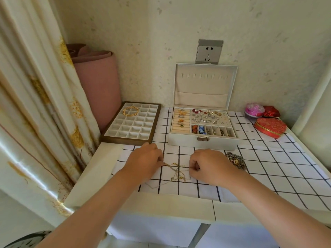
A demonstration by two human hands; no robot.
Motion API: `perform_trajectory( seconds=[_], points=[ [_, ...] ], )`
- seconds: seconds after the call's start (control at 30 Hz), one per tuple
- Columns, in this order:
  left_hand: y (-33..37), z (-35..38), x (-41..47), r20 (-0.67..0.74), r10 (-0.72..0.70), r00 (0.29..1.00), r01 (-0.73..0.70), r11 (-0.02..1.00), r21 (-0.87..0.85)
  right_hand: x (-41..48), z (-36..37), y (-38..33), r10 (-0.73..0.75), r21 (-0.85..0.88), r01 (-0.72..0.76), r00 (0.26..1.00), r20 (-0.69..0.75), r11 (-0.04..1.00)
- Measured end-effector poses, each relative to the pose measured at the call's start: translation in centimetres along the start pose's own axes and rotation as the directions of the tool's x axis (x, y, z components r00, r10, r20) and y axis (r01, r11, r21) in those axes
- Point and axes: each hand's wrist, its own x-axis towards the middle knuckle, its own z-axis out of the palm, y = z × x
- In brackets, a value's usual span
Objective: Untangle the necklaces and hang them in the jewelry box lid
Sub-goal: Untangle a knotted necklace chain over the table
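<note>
A tangle of thin gold necklaces (177,173) lies on the checked white cloth (268,169) near the table's front. My left hand (145,159) pinches a chain at the tangle's left side. On the right side, my right hand (209,166) pinches another strand, and the chain is stretched between the two hands. Behind them stands the white jewelry box (202,140), its lid (205,86) upright with a row of bare hooks and a pocket. A darker heap of chains (236,161) lies just right of my right hand.
A brown compartment tray (131,122) holding gold bangles sits at the back left. Two red tins (270,127) and a pink box (254,110) stand at the back right. A curtain and a rolled pink mat fill the left side. A wall socket is above the lid.
</note>
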Motion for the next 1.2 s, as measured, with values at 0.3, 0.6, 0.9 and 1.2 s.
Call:
perform_trajectory(
  seconds=[0.3,0.6,0.9,1.2],
  points=[
    [-1.2,-1.6,-0.5,0.211,-0.04,0.977,0.064,0.992,-0.108,0.0,-2.2,0.4,0.098,-0.007,-0.102,0.932,0.348,0.995],
    [-3.6,-2.8,0.5,0.149,-0.08,0.986,0.111,0.971,-0.211,4.4,-0.9,-1.2,-0.072,0.188,0.058,0.995,0.066,0.98],
    [-4.3,-0.9,2.0,0.151,0.011,0.988,0.033,0.958,-0.286,7.3,0.6,-1.6,-0.163,0.28,0.126,0.98,0.115,0.952],
    [-5.8,-1.6,1.7,0.149,-0.072,0.986,0.091,0.988,-0.124,7.3,0.7,-1.4,-0.142,0.215,0.131,0.989,0.034,0.968]
  ],
)
